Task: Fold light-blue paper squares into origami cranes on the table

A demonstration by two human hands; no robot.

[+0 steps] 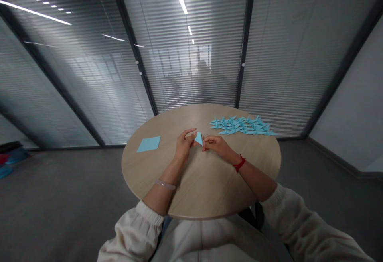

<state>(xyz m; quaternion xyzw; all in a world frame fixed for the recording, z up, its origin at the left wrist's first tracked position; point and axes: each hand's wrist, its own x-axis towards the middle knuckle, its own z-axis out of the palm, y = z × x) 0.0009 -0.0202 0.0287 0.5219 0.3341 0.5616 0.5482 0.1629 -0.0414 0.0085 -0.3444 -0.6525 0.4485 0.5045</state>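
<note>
A small piece of folded light-blue paper is held between my two hands above the middle of the table. My left hand pinches its left side with thumb and fingers. At its lower right corner, the fingertips of my right hand are closed on the edge. The paper looks narrow and pointed toward the lower right; its finer folds are too small to make out. Flat on the table to the left of my hands lies a light-blue sheet of paper.
Rows of several folded blue paper cranes stand at the table's back right, beyond my right hand. The round wooden table reaches close to my lap. Behind it rises a glass partition with blinds. Dark items sit on the floor far left.
</note>
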